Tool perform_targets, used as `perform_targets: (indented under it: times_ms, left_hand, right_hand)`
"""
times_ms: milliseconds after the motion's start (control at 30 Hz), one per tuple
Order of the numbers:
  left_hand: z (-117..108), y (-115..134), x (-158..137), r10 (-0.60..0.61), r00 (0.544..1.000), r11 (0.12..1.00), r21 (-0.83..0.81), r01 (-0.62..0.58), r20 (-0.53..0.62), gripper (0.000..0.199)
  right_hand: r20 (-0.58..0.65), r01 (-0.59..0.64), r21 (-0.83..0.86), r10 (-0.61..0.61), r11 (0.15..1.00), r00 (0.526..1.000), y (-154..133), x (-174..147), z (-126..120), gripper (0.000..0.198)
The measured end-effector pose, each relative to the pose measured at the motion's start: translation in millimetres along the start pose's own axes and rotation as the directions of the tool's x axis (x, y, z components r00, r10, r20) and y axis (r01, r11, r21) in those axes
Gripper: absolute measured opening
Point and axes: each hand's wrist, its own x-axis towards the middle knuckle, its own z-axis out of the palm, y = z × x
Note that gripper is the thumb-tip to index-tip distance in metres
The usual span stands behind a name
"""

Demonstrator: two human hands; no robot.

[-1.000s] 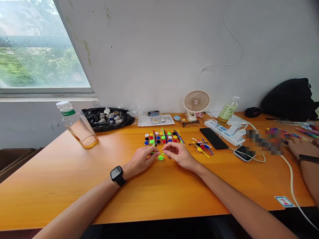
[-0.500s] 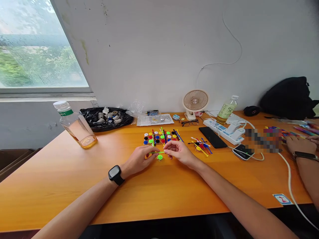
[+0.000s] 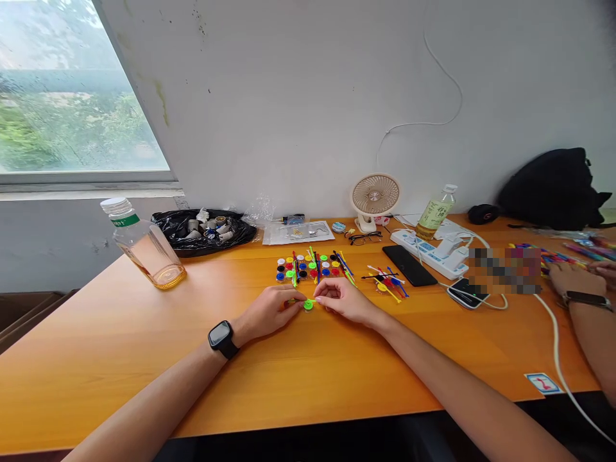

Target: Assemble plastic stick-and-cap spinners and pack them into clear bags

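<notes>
My left hand [image 3: 278,311] and my right hand [image 3: 344,303] meet just above the table, fingers pinched. A thin yellow-green plastic arrow [image 3: 312,300] spans the gap between their fingertips, its ends mostly hidden. It lies against the top of a round green plastic base [image 3: 308,305] that stands on the table between my hands. Beyond them are rows of round bases [image 3: 280,269] in white, black, blue, yellow, red and green. Bundles of coloured arrows [image 3: 342,264] lie among and beside these rows.
To the right lie a loose pile of arrows [image 3: 395,287], a phone [image 3: 409,265], and a power strip [image 3: 428,253] with cables. A tilted-looking bottle [image 3: 166,263] stands left. Behind are a black bag [image 3: 240,234] and a fan [image 3: 374,196]. Another person's hand [image 3: 570,280] works at far right.
The arrow in my fingers has come down from just behind the green base onto its top. Both hands have moved slightly with it; the whole view has shifted a little.
</notes>
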Motion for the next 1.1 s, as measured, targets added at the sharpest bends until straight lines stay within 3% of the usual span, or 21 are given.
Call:
perform_targets:
  times_ms: [600, 933, 1100]
  left_hand:
    - [-1.0, 0.6, -0.4, 0.083, 0.996, 0.992, 0.098, -0.084, 0.016, 0.030]
    - [5.4, 3.6, 3.5, 0.094, 0.995, 0.984, 0.154, -0.091, -0.011, 0.016]
    - [7.5, 4.3, 2.7, 0.099, 0.995, 0.985, 0.143, -0.099, 0.008, 0.019]
  right_hand:
    - [-0.070, 0.124, -0.231, -0.143, 0.965, 0.987, 0.5, -2.9, 4.9, 0.014]
    - [-0.034, 0.101, -0.202, -0.110, 0.974, 0.993, 2.1, -0.8, 6.0, 0.015]
    - [-0.034, 0.101, -0.204, -0.110, 0.974, 0.993, 4.2, -0.3, 6.9, 0.014]
